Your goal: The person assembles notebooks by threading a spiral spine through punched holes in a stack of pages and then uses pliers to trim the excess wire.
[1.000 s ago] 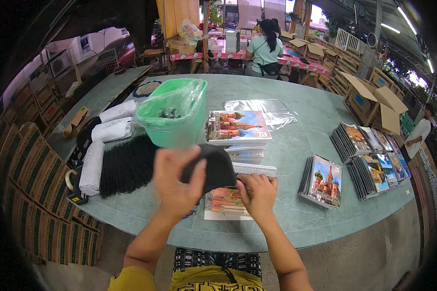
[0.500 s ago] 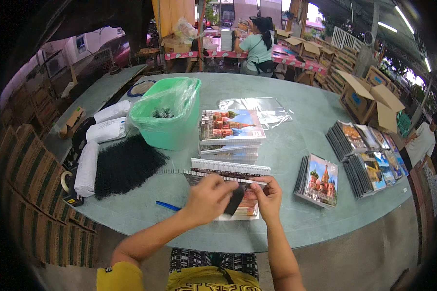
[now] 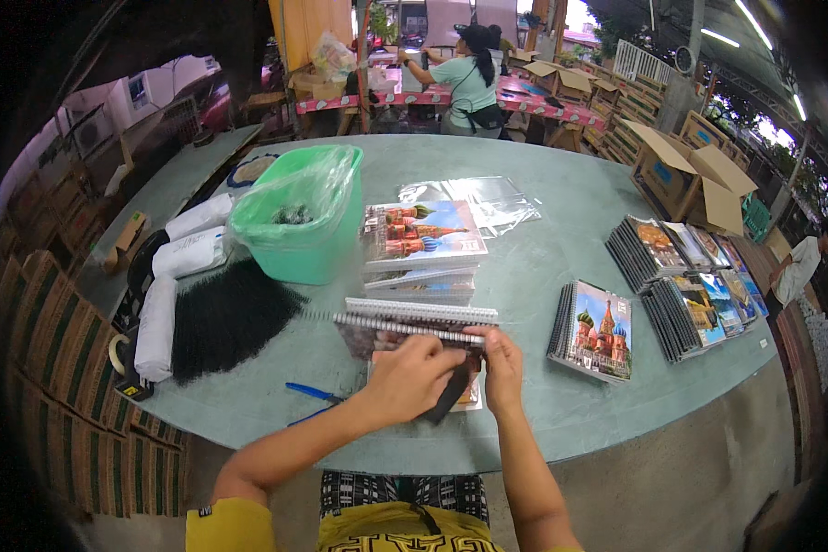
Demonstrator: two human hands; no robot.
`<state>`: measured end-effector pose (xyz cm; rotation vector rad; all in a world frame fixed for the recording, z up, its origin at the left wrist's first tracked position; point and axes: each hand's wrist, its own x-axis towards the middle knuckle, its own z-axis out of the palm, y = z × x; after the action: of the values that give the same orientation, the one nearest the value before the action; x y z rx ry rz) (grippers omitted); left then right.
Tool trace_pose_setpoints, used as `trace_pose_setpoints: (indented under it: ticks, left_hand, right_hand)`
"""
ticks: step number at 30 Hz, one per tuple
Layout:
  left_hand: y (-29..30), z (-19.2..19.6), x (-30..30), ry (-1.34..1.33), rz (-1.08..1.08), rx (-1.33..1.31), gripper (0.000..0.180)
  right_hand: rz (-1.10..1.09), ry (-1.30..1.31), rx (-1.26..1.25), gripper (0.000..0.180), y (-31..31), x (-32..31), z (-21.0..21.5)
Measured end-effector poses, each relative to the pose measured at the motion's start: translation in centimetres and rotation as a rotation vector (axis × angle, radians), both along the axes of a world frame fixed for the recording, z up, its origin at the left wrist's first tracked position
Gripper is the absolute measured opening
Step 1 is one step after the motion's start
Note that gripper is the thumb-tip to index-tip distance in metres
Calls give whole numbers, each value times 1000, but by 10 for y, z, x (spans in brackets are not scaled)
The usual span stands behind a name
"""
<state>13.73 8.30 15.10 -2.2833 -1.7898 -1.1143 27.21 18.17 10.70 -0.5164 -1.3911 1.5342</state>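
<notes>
A spiral notebook point(image 3: 363, 339) is held up on its side over the near table, its coil-bound edge on top. A thin dark coil point(image 3: 317, 316) sticks out past its left end. My right hand point(image 3: 504, 373) pinches the notebook's right end between thumb and fingers. My left hand point(image 3: 414, 377) is closed in front of the bound edge, at the top of a dark strip point(image 3: 448, 394) that hangs down; its fingertips are partly hidden. Behind the notebook lies another bound book with a white spine point(image 3: 423, 311). Blue-handled pliers point(image 3: 311, 391) rest left of my left forearm, partly covered.
Loose black coils point(image 3: 235, 317) spread at the left beside white wrapped rolls point(image 3: 156, 327). A green bin point(image 3: 308, 262) with a plastic liner stands behind. Notebook stacks point(image 3: 423, 230) point(image 3: 601, 331) point(image 3: 681, 317), clear plastic sheets point(image 3: 474, 198) and an open carton point(image 3: 667, 175) surround the work. A person point(image 3: 469, 83) works farther off.
The notebook has tilted, showing more of its face. My left hand has shifted slightly right along it. More of the pliers shows. The far person's arms have moved left.
</notes>
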Motion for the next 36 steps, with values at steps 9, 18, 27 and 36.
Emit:
trace_pose_setpoints:
  ticks: [9, 18, 27, 36]
  left_hand:
    - [-18, -9, 31, -107, 18, 97, 28]
    - [-20, -43, 18, 14, 43, 146, 33]
    - [14, -6, -28, 222, -35, 179, 28]
    - [22, 4, -21, 294, -50, 197, 12]
  right_hand:
    - [175, -132, 213, 68, 8, 11, -3]
    - [102, -234, 308, 25, 12, 5, -6]
    - [155, -56, 41, 28, 7, 2, -4]
    - [162, -143, 96, 24, 11, 10, -4]
